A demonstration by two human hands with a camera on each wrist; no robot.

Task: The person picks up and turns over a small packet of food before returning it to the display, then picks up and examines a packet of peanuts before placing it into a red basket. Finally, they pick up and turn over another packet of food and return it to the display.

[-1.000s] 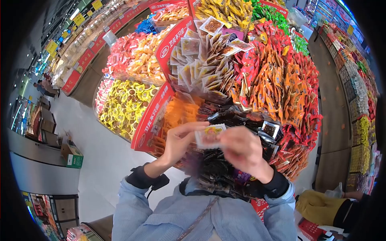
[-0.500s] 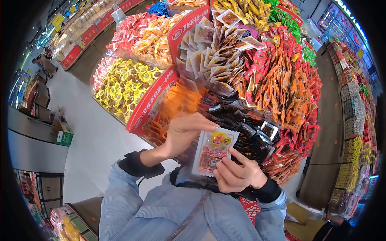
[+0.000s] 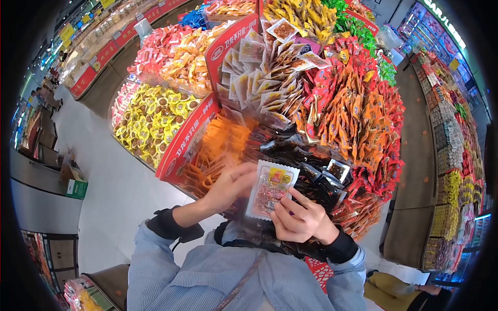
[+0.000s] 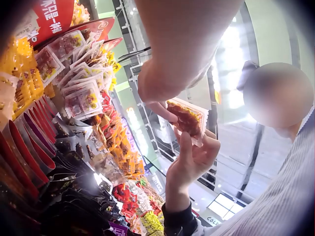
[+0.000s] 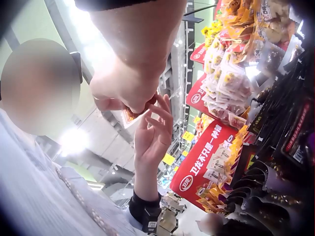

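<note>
My right hand pinches a small sealed snack packet at its lower right edge, thumb on the front. The packet is flat and clear, with pale crimped edges, a yellow and red label at the top and reddish food inside. It is held upright over the bin of black packets. Blurred, my left hand is at the packet's left side, its fingers fairly straight. In the left wrist view a finger of it comes right at the side of the packet.
Orange packets fill the bin on the left, behind a red printed divider. Farther back lie clear-wrapped packets, red and orange packets and yellow candies. A person is at lower right.
Both hands were blurred around the packet at first. The packet was then turned face up, with my left fingers at its top edge. Since then the left hand has moved down its left side.
</note>
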